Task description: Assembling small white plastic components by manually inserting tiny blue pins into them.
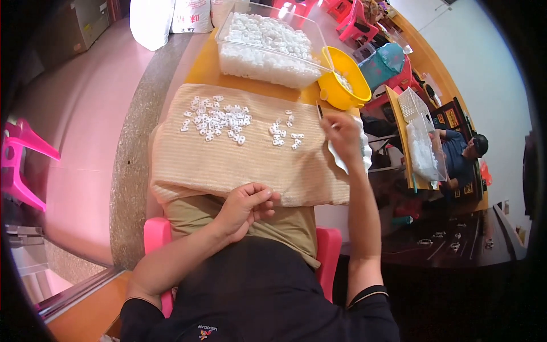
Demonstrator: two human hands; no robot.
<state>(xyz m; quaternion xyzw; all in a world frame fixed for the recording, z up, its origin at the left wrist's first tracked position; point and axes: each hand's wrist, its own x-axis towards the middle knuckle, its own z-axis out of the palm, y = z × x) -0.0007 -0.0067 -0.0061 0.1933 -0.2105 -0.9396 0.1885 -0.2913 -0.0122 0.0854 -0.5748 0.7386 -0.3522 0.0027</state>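
My left hand is at the near edge of a tan towel, over my lap. Its thumb and fingers are closed together; anything between them is too small to make out. At the towel's right side, my slightly blurred right hand grips a thin dark pen-like stick, its kind unclear. Beneath that hand lies something white with a wavy edge. A pile of small white pieces with dark dots is spread on the towel's left. A smaller group of the same pieces lies nearer my right hand.
Beyond the towel stands a clear plastic bin heaped with white pieces. Beside it is a yellow basin with some pieces inside. A pink stool is at far left. Another person sits at right by a second clear bin.
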